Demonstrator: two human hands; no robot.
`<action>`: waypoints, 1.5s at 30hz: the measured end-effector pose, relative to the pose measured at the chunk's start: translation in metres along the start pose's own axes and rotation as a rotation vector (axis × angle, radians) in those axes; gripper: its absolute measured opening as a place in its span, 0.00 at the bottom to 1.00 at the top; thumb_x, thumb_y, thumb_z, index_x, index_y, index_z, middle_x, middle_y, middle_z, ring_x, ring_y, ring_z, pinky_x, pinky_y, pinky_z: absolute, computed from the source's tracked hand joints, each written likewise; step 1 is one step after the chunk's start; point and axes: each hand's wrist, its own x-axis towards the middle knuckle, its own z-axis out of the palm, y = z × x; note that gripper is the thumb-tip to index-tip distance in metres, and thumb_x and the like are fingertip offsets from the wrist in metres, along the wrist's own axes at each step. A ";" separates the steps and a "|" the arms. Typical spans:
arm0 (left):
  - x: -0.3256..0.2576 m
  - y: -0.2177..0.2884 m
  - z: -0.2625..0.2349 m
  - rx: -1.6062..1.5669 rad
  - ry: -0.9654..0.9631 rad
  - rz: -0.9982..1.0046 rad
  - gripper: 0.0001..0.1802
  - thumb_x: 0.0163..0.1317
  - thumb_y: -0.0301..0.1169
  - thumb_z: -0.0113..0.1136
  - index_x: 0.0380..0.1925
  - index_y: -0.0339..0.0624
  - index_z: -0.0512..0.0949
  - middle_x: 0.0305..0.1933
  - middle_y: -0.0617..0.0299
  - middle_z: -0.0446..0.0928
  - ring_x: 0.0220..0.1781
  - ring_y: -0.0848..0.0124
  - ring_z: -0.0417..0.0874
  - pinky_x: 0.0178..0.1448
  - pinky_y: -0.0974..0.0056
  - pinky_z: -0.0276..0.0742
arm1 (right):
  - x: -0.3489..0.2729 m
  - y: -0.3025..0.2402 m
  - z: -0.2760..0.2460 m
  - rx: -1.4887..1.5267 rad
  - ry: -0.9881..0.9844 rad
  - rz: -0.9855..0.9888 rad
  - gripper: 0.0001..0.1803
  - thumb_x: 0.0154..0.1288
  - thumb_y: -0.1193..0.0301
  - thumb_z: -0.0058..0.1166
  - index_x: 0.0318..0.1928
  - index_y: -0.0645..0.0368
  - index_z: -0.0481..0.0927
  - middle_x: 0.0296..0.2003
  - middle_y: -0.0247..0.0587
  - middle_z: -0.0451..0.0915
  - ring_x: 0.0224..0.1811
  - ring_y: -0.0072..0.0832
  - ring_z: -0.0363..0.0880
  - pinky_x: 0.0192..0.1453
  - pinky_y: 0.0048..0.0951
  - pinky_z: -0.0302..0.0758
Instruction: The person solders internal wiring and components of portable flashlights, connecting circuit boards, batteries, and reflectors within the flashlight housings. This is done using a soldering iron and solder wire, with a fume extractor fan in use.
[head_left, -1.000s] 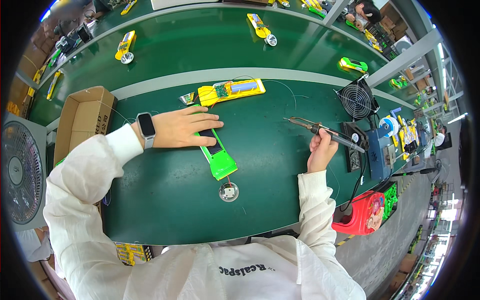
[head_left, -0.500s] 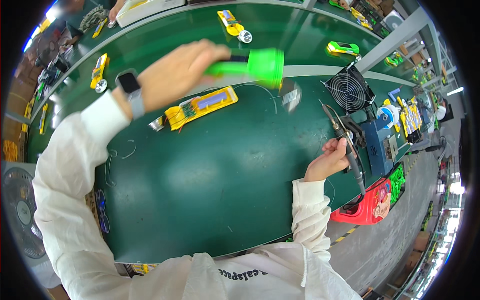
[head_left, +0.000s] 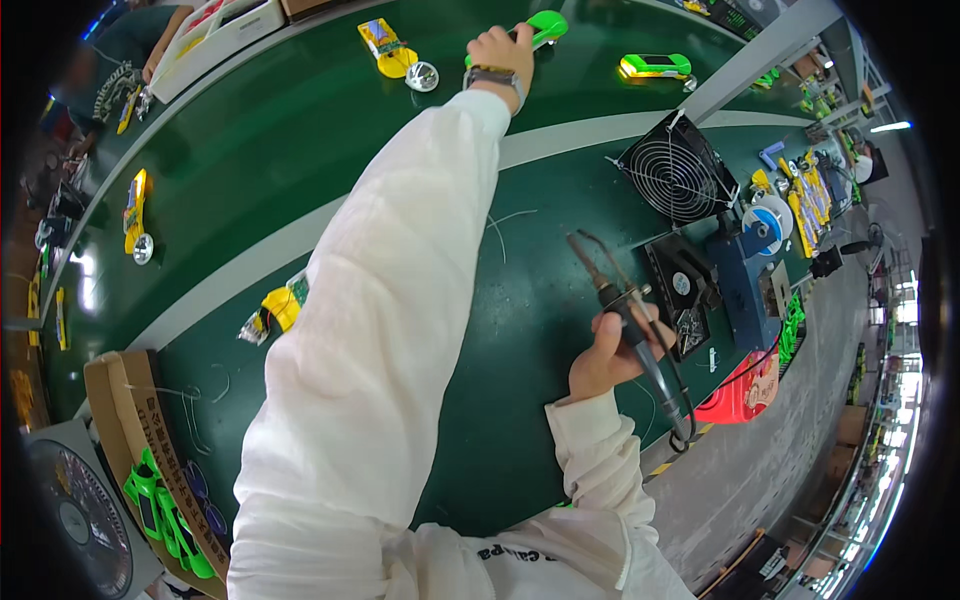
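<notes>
Far out over the green belt, my left hand (head_left: 498, 60) is closed round a green flashlight (head_left: 546, 26), its end showing beyond my fingers. My right hand (head_left: 605, 360) grips the dark handle of a soldering iron (head_left: 625, 322), whose tip points up and left above the green table. A thin curved tube runs along the iron. An opened yellow flashlight housing (head_left: 283, 308) lies on the table, mostly hidden by my left sleeve. To the right of the iron sits a dark metal stand (head_left: 680, 285).
A black fan (head_left: 676, 175) stands at the table's far right, beside a blue soldering station (head_left: 742, 290) and a solder spool (head_left: 768, 222). On the belt lie yellow flashlights (head_left: 388, 48) and a green one (head_left: 655, 66). A cardboard box (head_left: 120, 400) holds green housings at left.
My left hand has carried the green flashlight away from me onto the far belt. My right hand, still gripping the soldering iron, has shifted left and slightly nearer.
</notes>
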 end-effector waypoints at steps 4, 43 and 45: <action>-0.018 -0.012 -0.004 0.024 -0.153 0.060 0.21 0.62 0.35 0.53 0.56 0.46 0.68 0.46 0.47 0.75 0.45 0.52 0.79 0.48 0.49 0.69 | 0.000 0.001 0.002 0.007 -0.030 -0.002 0.25 0.61 0.64 0.64 0.45 0.57 0.60 0.40 0.43 0.72 0.37 0.28 0.72 0.48 0.32 0.72; -0.534 -0.395 -0.550 0.315 -0.524 -0.531 0.40 0.52 0.19 0.61 0.67 0.45 0.61 0.63 0.49 0.71 0.62 0.48 0.72 0.61 0.53 0.72 | 0.012 0.010 0.005 -0.048 -0.061 0.005 0.13 0.65 0.74 0.60 0.44 0.62 0.68 0.34 0.36 0.74 0.29 0.20 0.72 0.32 0.21 0.71; -0.517 -0.381 -0.560 0.402 -0.451 -0.607 0.36 0.56 0.21 0.59 0.66 0.44 0.63 0.64 0.51 0.71 0.63 0.51 0.72 0.63 0.56 0.71 | 0.011 0.012 0.006 0.020 -0.062 0.036 0.15 0.65 0.75 0.59 0.45 0.61 0.66 0.37 0.36 0.73 0.32 0.20 0.73 0.33 0.20 0.72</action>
